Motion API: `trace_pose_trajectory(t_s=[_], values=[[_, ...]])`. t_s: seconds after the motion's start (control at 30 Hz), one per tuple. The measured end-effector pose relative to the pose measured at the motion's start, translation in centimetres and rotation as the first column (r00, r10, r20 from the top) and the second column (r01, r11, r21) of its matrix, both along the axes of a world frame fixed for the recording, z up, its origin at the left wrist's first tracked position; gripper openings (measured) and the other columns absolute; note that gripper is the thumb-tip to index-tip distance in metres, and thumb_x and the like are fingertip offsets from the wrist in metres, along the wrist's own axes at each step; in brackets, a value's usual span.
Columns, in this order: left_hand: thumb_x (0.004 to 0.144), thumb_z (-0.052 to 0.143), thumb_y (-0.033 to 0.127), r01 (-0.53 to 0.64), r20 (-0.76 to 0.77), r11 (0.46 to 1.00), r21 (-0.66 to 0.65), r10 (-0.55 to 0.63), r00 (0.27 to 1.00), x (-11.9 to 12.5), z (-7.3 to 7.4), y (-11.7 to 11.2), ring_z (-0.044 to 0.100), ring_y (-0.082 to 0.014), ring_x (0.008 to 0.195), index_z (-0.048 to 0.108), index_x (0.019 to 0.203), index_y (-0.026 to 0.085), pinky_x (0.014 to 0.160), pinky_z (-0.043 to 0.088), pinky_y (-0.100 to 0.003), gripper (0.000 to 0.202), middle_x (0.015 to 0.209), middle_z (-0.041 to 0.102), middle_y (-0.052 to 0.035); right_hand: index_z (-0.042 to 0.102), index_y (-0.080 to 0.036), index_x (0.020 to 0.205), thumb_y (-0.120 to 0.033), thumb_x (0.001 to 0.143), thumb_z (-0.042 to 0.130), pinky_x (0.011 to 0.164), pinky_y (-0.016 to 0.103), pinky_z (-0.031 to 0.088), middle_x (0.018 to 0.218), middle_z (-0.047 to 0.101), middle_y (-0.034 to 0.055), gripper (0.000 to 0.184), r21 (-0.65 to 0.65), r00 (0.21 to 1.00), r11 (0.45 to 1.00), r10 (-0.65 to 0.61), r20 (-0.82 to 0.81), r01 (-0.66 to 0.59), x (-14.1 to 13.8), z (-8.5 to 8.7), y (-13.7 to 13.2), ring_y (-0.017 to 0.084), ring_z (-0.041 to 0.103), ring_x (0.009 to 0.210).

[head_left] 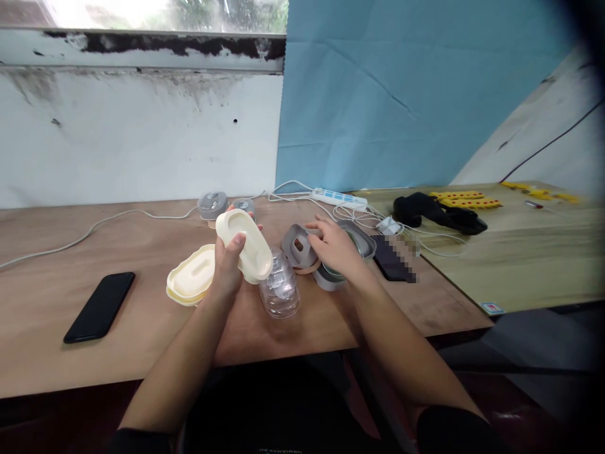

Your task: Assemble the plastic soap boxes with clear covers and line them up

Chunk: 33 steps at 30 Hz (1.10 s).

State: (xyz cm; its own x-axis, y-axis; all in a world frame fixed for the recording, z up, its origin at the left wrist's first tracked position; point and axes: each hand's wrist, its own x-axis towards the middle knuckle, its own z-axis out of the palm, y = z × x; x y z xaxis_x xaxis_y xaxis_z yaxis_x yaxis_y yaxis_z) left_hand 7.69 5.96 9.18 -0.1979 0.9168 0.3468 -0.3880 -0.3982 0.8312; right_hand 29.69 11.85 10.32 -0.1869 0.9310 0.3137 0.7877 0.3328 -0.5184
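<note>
My left hand (230,255) grips a cream oval plastic shell (250,246), thumb pressed on its recessed face. Fingers parted, my right hand (333,243) reaches over a grey plastic piece with an oval hole (293,244); whether the fingertips touch it, I cannot tell. Under that wrist lie more grey tray-like parts (331,280), partly hidden by the hand. Between the hands, a clear plastic part (280,293) stands on the table. Left of my left hand sits a stack of cream and yellow trays (190,277).
Two grey-topped containers (212,205) stand behind my left hand. A black phone (99,308) lies at the left, a dark flat device (390,257) at the right. White cables run from a power strip (339,199) along the back. Farther right are a black strap (439,213) and yellow strips (466,202).
</note>
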Motion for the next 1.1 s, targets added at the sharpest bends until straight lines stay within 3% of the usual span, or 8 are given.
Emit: trace_pose_trajectory(t_s=[0.23, 0.37, 0.43, 0.53, 0.63, 0.77, 0.93, 1.1], values=[[0.082, 0.067, 0.056, 0.018, -0.021, 0.999, 0.026, -0.018, 1.000, -0.1, 0.2, -0.7, 0.065, -0.0338, 0.118, 0.040, 0.149, 0.029, 0.087, 0.058, -0.041, 0.076, 0.142, 0.058, -0.0123, 0.066, -0.017, 0.127, -0.036, 0.090, 0.055, 0.108, 0.052, 0.044, 0.143, 0.059, 0.0130, 0.043, 0.213, 0.972, 0.977, -0.070, 0.225, 0.021, 2.5, -0.3, -1.8, 0.035, 0.055, 0.130], [0.079, 0.067, 0.063, -0.001, -0.366, 0.994, 0.107, 0.040, 0.930, -3.0, 3.1, -3.3, 0.065, -0.0345, 0.115, 0.040, 0.150, 0.028, 0.090, 0.057, -0.045, 0.084, 0.140, 0.059, -0.0130, 0.065, -0.020, 0.128, -0.050, 0.091, 0.058, 0.112, 0.059, 0.037, 0.147, 0.056, 0.0141, 0.048, 0.240, 0.937, 0.969, -0.030, 0.348, -0.058, 5.4, -2.0, -3.7, 0.039, 0.047, 0.138], [0.074, 0.074, 0.061, -0.090, -0.648, 0.981, 0.172, 0.181, 0.740, -5.3, 5.3, -4.5, 0.064, -0.0342, 0.116, 0.039, 0.152, 0.029, 0.096, 0.054, -0.048, 0.091, 0.140, 0.058, -0.0112, 0.066, -0.022, 0.127, -0.053, 0.088, 0.062, 0.113, 0.065, 0.032, 0.147, 0.056, 0.0138, 0.050, 0.236, 0.917, 0.970, -0.042, 0.397, -0.058, 7.0, -3.1, -4.6, 0.042, 0.045, 0.139], [0.074, 0.070, 0.069, -0.294, -0.923, 0.943, 0.158, 0.246, 0.295, -8.5, 7.5, -5.1, 0.059, -0.0366, 0.122, 0.037, 0.154, 0.030, 0.101, 0.050, -0.051, 0.095, 0.143, 0.055, -0.0106, 0.068, -0.025, 0.123, -0.053, 0.085, 0.065, 0.111, 0.071, 0.030, 0.147, 0.056, 0.0123, 0.047, 0.226, 0.906, 0.973, -0.057, 0.420, -0.044, 8.9, -4.7, -5.2, 0.044, 0.046, 0.137], [0.079, 0.053, 0.079, -0.409, -0.994, 0.912, 0.045, 0.001, -0.108, -10.1, 7.0, -4.1, 0.053, -0.0410, 0.130, 0.033, 0.156, 0.021, 0.104, 0.045, -0.054, 0.099, 0.144, 0.054, -0.0172, 0.072, -0.025, 0.105, -0.047, 0.090, 0.059, 0.109, 0.072, 0.031, 0.141, 0.062, 0.0101, 0.029, 0.208, 0.926, 0.977, -0.028, 0.375, -0.054, 9.8, -5.6, -5.2, 0.040, 0.055, 0.130], [0.081, 0.039, 0.083, -0.477, -0.897, 0.878, -0.043, -0.245, -0.369, -9.7, 4.1, -2.3, 0.054, -0.0430, 0.127, 0.038, 0.153, 0.014, 0.100, 0.045, -0.052, 0.099, 0.137, 0.058, -0.0226, 0.069, -0.025, 0.088, -0.045, 0.095, 0.053, 0.110, 0.070, 0.033, 0.124, 0.072, 0.0083, 0.027, 0.258, 0.977, 0.965, -0.010, 0.214, -0.046, 9.5, -5.0, -5.3, 0.033, 0.065, 0.119], [0.081, 0.033, 0.086, -0.498, -0.866, 0.867, -0.035, -0.274, -0.417, -8.9, 2.8, -1.2, 0.054, -0.0428, 0.126, 0.039, 0.153, 0.014, 0.101, 0.043, -0.053, 0.102, 0.141, 0.058, -0.0225, 0.063, -0.027, 0.096, -0.043, 0.094, 0.058, 0.109, 0.060, 0.044, 0.121, 0.072, 0.0102, 0.018, 0.419, 0.981, 0.904, -0.007, -0.193, 0.088, 9.2, -2.0, -6.8, 0.034, 0.061, 0.126], [0.080, 0.032, 0.089, -0.509, -0.906, 0.859, -0.053, -0.256, -0.336, -9.1, 3.3, -1.2, 0.050, -0.0435, 0.132, 0.034, 0.156, 0.015, 0.103, 0.043, -0.055, 0.106, 0.151, 0.050, -0.0195, 0.063, -0.037, 0.108, -0.049, 0.093, 0.057, 0.075, 0.048, 0.062, 0.102, 0.073, 0.0058, 0.020, 0.369, 0.757, 0.893, 0.050, -0.652, 0.259, 10.4, -0.5, -8.1, 0.030, 0.074, 0.090]])
